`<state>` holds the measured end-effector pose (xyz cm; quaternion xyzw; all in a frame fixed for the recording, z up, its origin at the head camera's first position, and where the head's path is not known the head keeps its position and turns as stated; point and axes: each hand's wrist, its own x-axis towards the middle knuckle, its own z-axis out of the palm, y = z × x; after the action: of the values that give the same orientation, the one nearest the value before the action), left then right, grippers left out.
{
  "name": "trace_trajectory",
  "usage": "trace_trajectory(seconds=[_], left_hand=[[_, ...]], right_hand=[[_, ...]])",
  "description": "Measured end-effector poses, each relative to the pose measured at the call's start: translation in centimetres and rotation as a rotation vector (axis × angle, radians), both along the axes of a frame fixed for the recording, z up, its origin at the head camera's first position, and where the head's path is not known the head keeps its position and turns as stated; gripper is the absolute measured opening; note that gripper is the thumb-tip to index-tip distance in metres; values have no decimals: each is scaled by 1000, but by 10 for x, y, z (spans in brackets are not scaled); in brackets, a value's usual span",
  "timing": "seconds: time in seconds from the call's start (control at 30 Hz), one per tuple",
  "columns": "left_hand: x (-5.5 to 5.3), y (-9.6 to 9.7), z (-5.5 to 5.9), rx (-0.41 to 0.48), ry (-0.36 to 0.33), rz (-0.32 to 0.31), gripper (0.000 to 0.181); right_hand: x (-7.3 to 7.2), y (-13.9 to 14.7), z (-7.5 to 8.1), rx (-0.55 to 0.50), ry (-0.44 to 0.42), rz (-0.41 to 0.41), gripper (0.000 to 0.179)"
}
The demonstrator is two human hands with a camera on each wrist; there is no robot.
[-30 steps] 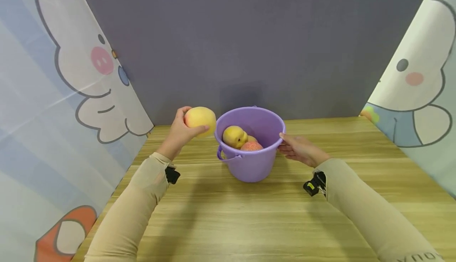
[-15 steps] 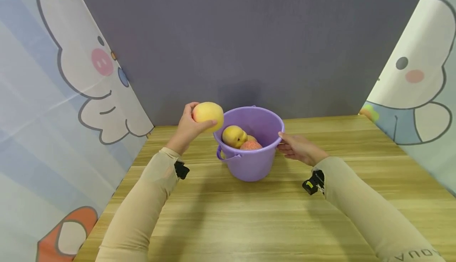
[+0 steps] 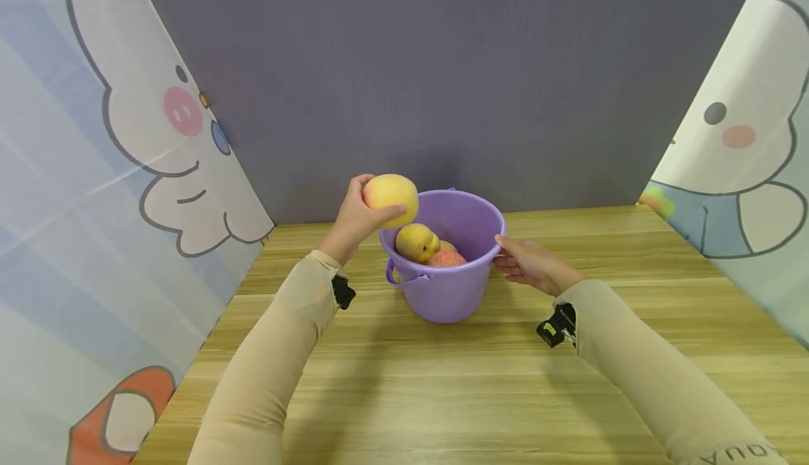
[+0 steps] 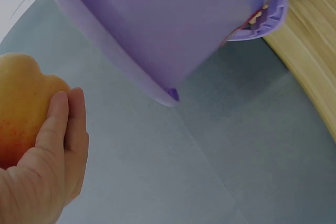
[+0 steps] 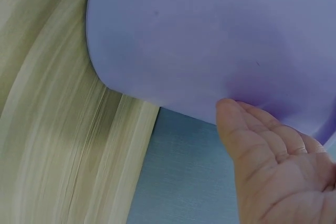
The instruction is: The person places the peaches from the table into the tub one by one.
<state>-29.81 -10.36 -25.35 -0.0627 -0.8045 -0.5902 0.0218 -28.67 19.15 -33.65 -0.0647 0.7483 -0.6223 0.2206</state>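
Note:
My left hand (image 3: pixel 356 218) grips a yellow peach (image 3: pixel 390 198) with a red blush, thumb across its near side. It is raised at the left of a purple bucket (image 3: pixel 445 296), overlapping the rim in the head view. In the left wrist view the peach (image 4: pixel 21 103) is apart from the bucket (image 4: pixel 173 24). Inside the bucket lie a yellow fruit (image 3: pixel 413 241), a reddish rough-skinned one (image 3: pixel 446 259) and part of another yellow one. My right hand (image 3: pixel 537 268) holds the bucket's right rim, thumb at the edge, fingers against the outer wall.
The bucket stands on a wood-grain table (image 3: pixel 404 395), its handle (image 3: pixel 404 279) hanging at the front left. A dark grey panel (image 3: pixel 442 79) rises behind. Cartoon-printed curtains (image 3: pixel 189 198) flank both sides.
My left hand has carried the peach right and slightly up, from beside the bucket to overlapping its left rim. The right hand and bucket have stayed nearly still.

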Motion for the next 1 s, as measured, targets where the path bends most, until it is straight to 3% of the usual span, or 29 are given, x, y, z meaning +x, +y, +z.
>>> trace_trajectory(seconds=[0.53,0.8,1.0], left_hand=[[-9,46,27,28,37,-88,76],[-6,53,35,-218,-30,-85,76],[-5,63,37,-535,10,-23,81]], right_hand=[[2,2,0,1,7,-20,70],[3,-3,1,-4,8,-36,68],[4,-5,1,-8,7,-41,68]])
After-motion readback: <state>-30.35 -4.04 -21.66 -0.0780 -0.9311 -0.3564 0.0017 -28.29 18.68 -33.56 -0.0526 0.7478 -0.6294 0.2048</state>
